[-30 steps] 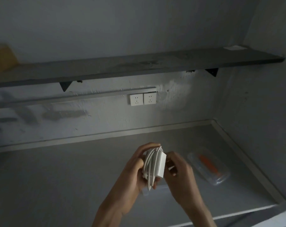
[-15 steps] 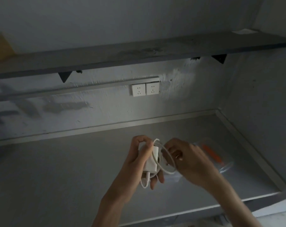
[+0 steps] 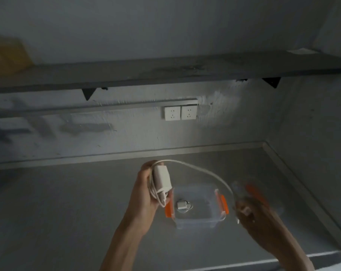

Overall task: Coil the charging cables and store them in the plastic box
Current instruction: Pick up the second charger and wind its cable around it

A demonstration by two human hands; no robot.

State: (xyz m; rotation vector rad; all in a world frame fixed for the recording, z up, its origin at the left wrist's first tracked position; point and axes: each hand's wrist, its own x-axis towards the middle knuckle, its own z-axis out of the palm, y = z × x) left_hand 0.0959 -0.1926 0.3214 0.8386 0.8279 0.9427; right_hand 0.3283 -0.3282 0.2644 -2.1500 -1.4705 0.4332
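Note:
My left hand [image 3: 144,194] grips a white charger brick [image 3: 162,178] with a few cable loops wound around it. From the brick a white cable [image 3: 201,171] arcs right and down to my right hand [image 3: 249,212], which is blurred and pinches the cable's end. Below and between the hands stands the clear plastic box [image 3: 197,222] with orange side clips, open on the grey counter. Inside it lies another small white charger with a coiled cable [image 3: 182,205]. The box's clear lid with an orange strip [image 3: 251,189] lies behind my right hand.
The grey counter [image 3: 68,212] ends at a raised rim at the back and right, with a wall on the right. Two white wall sockets [image 3: 180,112] sit above it, under a dark shelf [image 3: 165,73]. A yellowish object [image 3: 7,53] rests on the shelf's far left.
My right hand has swung out to the right and downward, drawing a length of cable off the brick. The box, hidden behind the hands before, is now in view.

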